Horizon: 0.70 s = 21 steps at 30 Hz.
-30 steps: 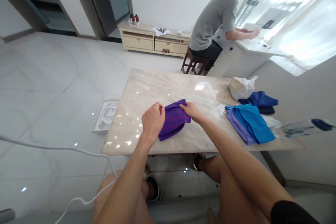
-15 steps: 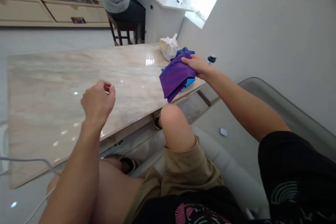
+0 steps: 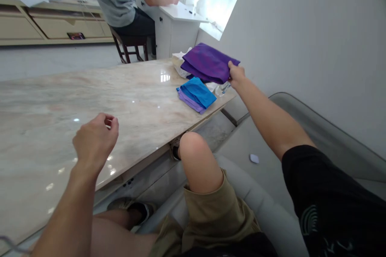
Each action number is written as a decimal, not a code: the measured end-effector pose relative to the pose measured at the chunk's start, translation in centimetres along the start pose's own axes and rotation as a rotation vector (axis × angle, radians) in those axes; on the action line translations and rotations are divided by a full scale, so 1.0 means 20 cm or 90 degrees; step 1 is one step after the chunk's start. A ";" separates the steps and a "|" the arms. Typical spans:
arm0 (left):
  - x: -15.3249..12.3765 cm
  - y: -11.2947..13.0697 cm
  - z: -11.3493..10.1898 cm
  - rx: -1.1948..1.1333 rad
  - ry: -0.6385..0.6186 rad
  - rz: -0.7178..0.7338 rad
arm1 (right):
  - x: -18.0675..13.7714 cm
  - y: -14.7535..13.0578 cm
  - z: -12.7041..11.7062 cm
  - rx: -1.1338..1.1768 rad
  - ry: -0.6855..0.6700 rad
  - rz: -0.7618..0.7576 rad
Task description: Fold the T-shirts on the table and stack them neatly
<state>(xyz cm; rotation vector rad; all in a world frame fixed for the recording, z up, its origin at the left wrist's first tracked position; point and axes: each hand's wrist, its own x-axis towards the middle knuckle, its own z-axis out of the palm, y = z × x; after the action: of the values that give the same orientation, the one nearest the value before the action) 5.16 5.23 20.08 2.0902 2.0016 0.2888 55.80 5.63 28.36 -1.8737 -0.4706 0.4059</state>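
A folded purple cloth (image 3: 208,62) is pinched at its right edge by my right hand (image 3: 237,74), which holds it up over the far right end of the table. Just below and nearer me, a folded blue cloth (image 3: 199,91) lies on top of a lilac cloth (image 3: 191,102) on the tabletop. Partly behind the purple cloth is a white plastic bag (image 3: 179,62). My left hand (image 3: 95,138) hovers over the near left part of the table, its fingers curled in with nothing visible in them.
The marble-topped table (image 3: 129,88) stretches out before me. A grey sofa (image 3: 271,184) is under and beside me, with a small white object (image 3: 254,158) on its seat. Beyond the table, a person (image 3: 114,0) sits on a stool at a white desk (image 3: 183,14).
The purple cloth has risen and moved right and away in my right hand, uncovering the blue and lilac cloths. My left hand stays curled, now lower and further left in view.
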 end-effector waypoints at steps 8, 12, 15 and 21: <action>0.04 0.04 0.03 0.040 -0.056 0.017 | -0.16 0.75 -0.08 -0.202 -0.092 0.189; 0.06 0.06 0.06 0.074 -0.076 0.010 | -0.01 0.71 -0.13 -0.251 -0.071 0.071; 0.07 0.08 0.09 0.075 -0.089 0.007 | 0.15 0.58 -0.05 -0.350 -0.094 -0.191; 0.06 0.11 0.16 0.073 -0.137 0.017 | 0.26 0.65 0.43 -0.590 -0.157 -0.550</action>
<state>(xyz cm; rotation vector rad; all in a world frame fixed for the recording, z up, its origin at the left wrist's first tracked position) 8.25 6.34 17.63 2.1153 1.9051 -0.0455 57.62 11.05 12.95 -2.2221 -1.7729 -0.2285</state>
